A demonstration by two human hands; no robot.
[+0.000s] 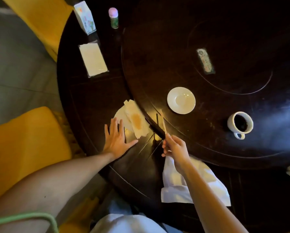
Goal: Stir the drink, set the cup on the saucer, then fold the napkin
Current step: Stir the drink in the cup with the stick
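A white cup [240, 122] full of dark drink stands on the dark round table, its handle toward me. Left of it, an empty white saucer [181, 100] sits apart from the cup. My right hand [174, 147] pinches the near end of a thin wooden stir stick [163, 122] that points away from me toward the saucer. My left hand [117, 138] lies flat and open on the table, its fingertips touching a stained, crumpled paper napkin [136, 121]. A white cloth napkin [196, 182] lies unfolded at the near table edge, partly under my right forearm.
A raised dark turntable [208, 39] covers most of the table. At the far left stand a carton [85, 17], a small pink-capped bottle [113, 18] and a wrapped white pad [93, 59]. A printed sachet [205, 62] lies on the turntable. Yellow chairs [23, 148] stand at the left.
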